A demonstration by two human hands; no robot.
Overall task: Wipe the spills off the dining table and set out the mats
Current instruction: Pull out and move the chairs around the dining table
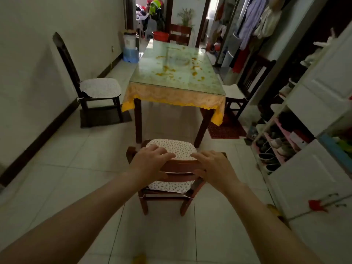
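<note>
Both yr hands are on the top rail of the near chair (179,165), at 6 o'clock of the dining table (148,73). L hand (152,161) curls over the rail's left end, fingers draped fwd over the seat side, thumb on the near face; it grips the wood. R hand (213,166) does the same at the right end, fingers spread a bit wider, thumb pressed on the near face. The chair's spotted seat cushion (171,149) shows just past yr knuckles.

The table stands straight ahead at 12 o'clock, apart from the chair. Its glass top carries orange spills (167,70), blotches and streaks mostly centre to right. A yellow-edged lace cloth (171,96) hangs off the near edge.

A 2nd chair (85,88) sits by the wall at 10 o'clock, a 3rd (247,80) beside the table at 2 o'clock, a 4th (180,36) at the far end. Shoe rack (276,141) at 3 o'clock, red basin (160,35) on the floor beyond the table.
</note>
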